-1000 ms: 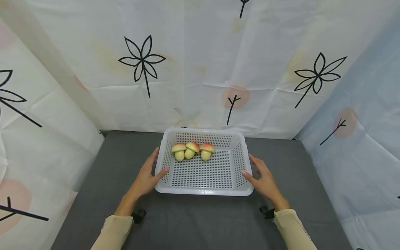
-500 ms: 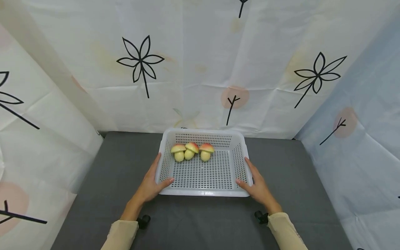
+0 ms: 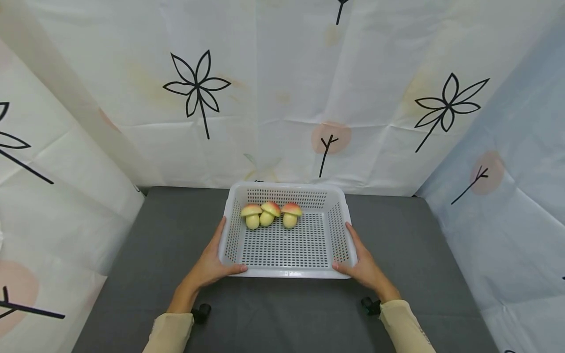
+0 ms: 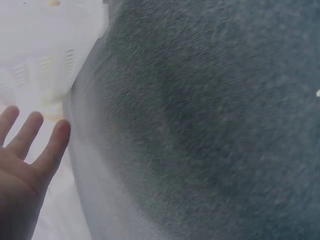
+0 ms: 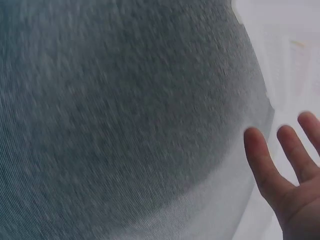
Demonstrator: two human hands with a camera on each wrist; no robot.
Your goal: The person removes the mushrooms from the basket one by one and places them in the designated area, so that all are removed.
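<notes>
A white perforated plastic basket (image 3: 287, 273) stands on the grey tabletop near the back wall. Towards its back left lie three yellow mushrooms with reddish caps: one mushroom (image 3: 251, 215) at the left, a tilted mushroom (image 3: 270, 213) beside it, and another mushroom (image 3: 291, 214) slightly apart. My left hand (image 3: 212, 262) lies along the basket's left side, thumb at the front rim. My right hand (image 3: 365, 265) mirrors it at the right front corner. Both wrist views show straight, spread fingers, on the left hand (image 4: 30, 165) and the right hand (image 5: 292, 185) alike.
Grey cloth covers the table (image 3: 282, 314). A white patterned curtain (image 3: 273, 98) hangs right behind the basket, and more curtain (image 3: 53, 206) closes in the left side, as does a bluish one (image 3: 521, 196) on the right. Dark cameras sit at both wrists.
Both hands have shifted along the basket's sides towards its front corners, and the thumbs have come down to the front rim. The basket and mushrooms stay about where they were.
</notes>
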